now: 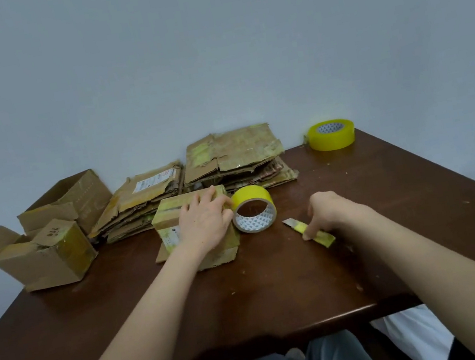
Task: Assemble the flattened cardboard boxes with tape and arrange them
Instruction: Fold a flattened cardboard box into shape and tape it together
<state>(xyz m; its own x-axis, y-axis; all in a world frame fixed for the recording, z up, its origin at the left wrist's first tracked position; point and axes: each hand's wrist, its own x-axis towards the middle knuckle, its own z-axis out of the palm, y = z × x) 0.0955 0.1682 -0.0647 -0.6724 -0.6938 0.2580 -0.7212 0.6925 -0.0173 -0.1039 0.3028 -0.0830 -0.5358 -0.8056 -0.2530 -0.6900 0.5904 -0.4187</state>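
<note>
A small folded-up cardboard box (pixel 170 219) stands at mid table with yellow tape across its top. My left hand (pixel 205 219) lies flat over its top and right side, fingers straight. A yellow tape roll (pixel 253 208) stands on edge just right of the box, its strip running to the box under my left hand. My right hand (pixel 329 211) reaches down onto a yellow utility knife (pixel 309 232) lying on the table, fingertips curled on its handle. Two piles of flattened boxes (pixel 235 158) (pixel 139 202) lie behind.
Two assembled open boxes (pixel 45 259) (pixel 75 197) stand at the left of the brown table (pixel 279 286). A second, larger yellow tape roll (pixel 331 134) sits at the far right corner by the wall. My knees and a white bag show below the table's front edge.
</note>
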